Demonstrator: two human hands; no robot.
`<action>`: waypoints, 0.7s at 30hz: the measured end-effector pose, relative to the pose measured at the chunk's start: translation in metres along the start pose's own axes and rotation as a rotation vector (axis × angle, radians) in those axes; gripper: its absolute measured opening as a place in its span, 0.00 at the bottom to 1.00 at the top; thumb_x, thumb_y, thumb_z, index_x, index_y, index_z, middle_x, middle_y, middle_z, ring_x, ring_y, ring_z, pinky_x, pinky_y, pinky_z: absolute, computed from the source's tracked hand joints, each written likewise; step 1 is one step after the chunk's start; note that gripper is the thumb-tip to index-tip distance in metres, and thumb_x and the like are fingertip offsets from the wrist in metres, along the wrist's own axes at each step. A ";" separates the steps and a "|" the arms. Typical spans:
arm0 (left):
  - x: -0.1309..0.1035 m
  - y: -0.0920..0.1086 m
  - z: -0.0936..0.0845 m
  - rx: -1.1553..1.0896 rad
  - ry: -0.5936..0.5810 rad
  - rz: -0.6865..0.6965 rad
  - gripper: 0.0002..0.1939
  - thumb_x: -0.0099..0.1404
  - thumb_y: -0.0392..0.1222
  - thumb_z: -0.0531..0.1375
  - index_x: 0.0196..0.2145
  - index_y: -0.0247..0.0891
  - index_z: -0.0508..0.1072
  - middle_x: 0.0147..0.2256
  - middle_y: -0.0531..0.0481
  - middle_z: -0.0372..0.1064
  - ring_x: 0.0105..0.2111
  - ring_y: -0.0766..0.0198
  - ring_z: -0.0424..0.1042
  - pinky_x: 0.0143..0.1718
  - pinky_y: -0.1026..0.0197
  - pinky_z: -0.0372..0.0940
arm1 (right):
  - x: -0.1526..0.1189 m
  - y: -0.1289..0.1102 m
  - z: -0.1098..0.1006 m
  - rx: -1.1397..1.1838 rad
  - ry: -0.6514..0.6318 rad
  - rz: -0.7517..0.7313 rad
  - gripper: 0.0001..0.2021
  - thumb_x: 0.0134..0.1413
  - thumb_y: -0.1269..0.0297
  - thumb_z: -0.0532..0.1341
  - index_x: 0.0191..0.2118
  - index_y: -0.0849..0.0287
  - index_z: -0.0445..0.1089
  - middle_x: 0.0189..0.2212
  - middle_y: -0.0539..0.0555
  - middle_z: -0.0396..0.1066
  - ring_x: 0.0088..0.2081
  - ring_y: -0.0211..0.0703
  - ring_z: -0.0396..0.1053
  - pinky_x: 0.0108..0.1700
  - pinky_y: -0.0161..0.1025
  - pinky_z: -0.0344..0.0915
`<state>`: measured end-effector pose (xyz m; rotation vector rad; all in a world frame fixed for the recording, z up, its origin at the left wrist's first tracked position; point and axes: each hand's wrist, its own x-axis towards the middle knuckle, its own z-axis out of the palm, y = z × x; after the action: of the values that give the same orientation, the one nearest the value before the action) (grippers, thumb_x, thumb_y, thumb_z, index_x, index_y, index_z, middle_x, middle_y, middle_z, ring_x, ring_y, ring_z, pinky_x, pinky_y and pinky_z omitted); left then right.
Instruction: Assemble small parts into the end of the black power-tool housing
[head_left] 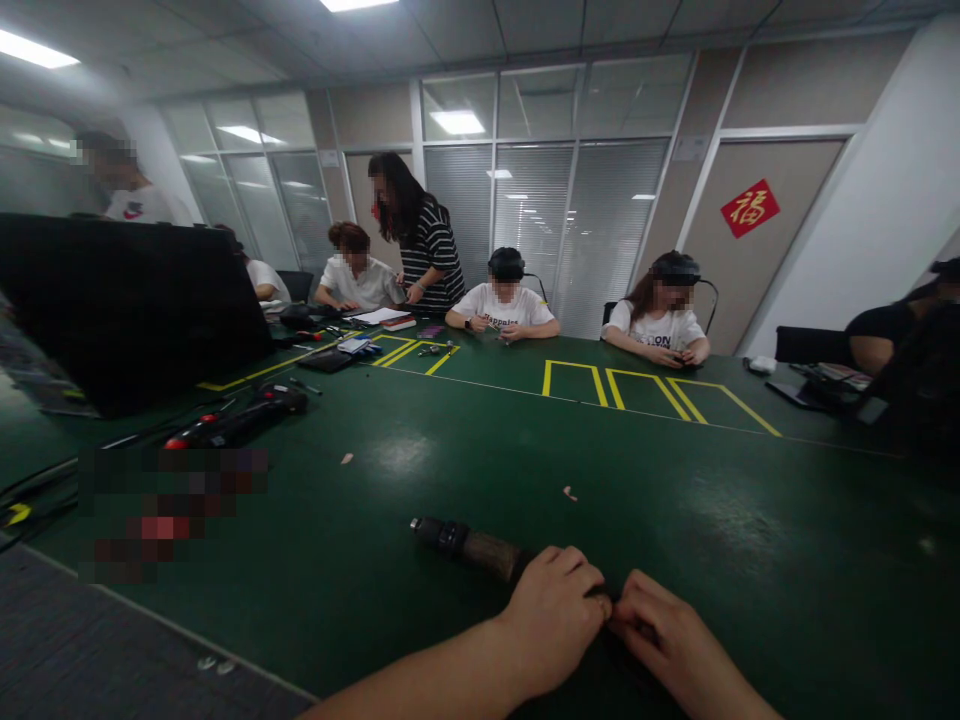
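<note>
A dark cylindrical tool [480,547], much like an electric screwdriver, lies on the green tabletop with its small metal tip pointing left. Its front collar is black and its body brownish. Over the tool's rear end is my left hand [556,610], fingers curled round a dark part there. Close against it, my right hand [671,635] is closed, thumb and fingers pinched at the same dark part. What exactly lies between the fingertips is mostly covered. A dark strip, perhaps a cable, runs below the hands.
Black-and-red power tools [247,415] and cables lie at left beside a large black case [127,310]. Small scraps [570,493] dot the green table [465,440]. Yellow tape outlines [574,365] mark its far side. Several people sit or stand beyond, two wearing headsets.
</note>
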<state>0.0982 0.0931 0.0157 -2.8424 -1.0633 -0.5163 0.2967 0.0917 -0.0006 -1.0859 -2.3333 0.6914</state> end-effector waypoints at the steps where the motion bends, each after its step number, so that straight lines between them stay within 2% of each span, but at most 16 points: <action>1: 0.000 0.000 -0.001 -0.016 -0.007 -0.012 0.06 0.68 0.39 0.55 0.35 0.39 0.70 0.40 0.53 0.67 0.43 0.61 0.61 0.41 0.58 0.57 | 0.000 0.000 0.000 -0.010 0.003 -0.011 0.09 0.59 0.71 0.51 0.29 0.57 0.64 0.30 0.49 0.61 0.30 0.39 0.64 0.31 0.32 0.58; 7: 0.002 0.001 -0.010 -0.140 -0.058 -0.128 0.05 0.65 0.41 0.57 0.38 0.41 0.70 0.42 0.54 0.67 0.43 0.60 0.61 0.42 0.57 0.57 | 0.000 -0.002 -0.001 -0.075 0.000 -0.088 0.09 0.59 0.71 0.51 0.30 0.57 0.64 0.31 0.50 0.62 0.30 0.38 0.65 0.31 0.31 0.59; 14: 0.002 -0.003 -0.015 -0.149 -0.088 -0.073 0.07 0.67 0.42 0.56 0.42 0.43 0.71 0.43 0.54 0.67 0.44 0.60 0.61 0.42 0.57 0.56 | 0.000 -0.001 -0.001 -0.148 -0.030 -0.073 0.12 0.62 0.67 0.49 0.30 0.57 0.66 0.31 0.51 0.62 0.29 0.38 0.64 0.30 0.32 0.60; 21: 0.001 -0.003 -0.016 -0.145 -0.072 -0.080 0.06 0.67 0.41 0.55 0.40 0.43 0.71 0.44 0.54 0.67 0.44 0.61 0.61 0.42 0.57 0.56 | -0.001 -0.004 -0.002 -0.133 -0.035 -0.057 0.12 0.62 0.68 0.48 0.30 0.57 0.65 0.32 0.51 0.61 0.30 0.38 0.65 0.31 0.33 0.60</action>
<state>0.0922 0.0934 0.0313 -2.9743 -1.2034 -0.5213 0.2959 0.0894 0.0034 -1.0664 -2.4605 0.5445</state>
